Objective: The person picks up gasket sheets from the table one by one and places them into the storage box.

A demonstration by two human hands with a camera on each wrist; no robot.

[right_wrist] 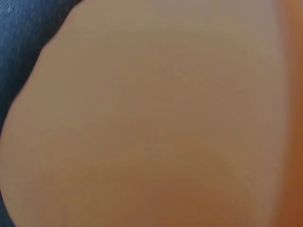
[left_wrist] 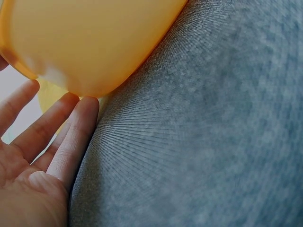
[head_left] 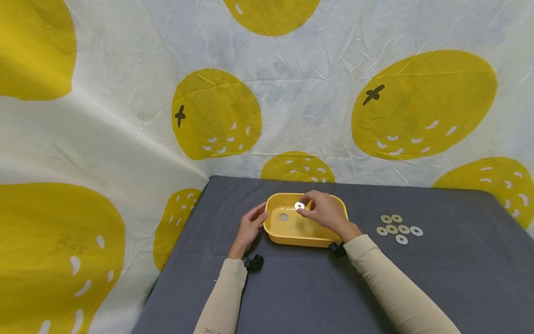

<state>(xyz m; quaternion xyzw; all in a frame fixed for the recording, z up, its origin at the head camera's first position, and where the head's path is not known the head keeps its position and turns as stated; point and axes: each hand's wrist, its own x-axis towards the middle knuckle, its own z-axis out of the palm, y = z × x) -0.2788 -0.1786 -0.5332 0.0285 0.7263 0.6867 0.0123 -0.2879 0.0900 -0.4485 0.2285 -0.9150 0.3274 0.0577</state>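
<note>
A yellow plastic tub stands on the dark cloth. At its left end my left hand holds it, with the thumb at the rim. In the left wrist view, several fingertips touch the tub's outer wall. My right hand is over the tub and pinches a flat metal washer between thumb and fingers. Inside the tub, another washer lies on the floor towards the left. The right wrist view is filled by a blurred tan and orange surface; neither the fingers nor the washer show there.
To the right of the tub, several flat washers lie in a loose group on the dark grey tablecloth. A white fabric backdrop with yellow fruit prints hangs behind the table and along its left side.
</note>
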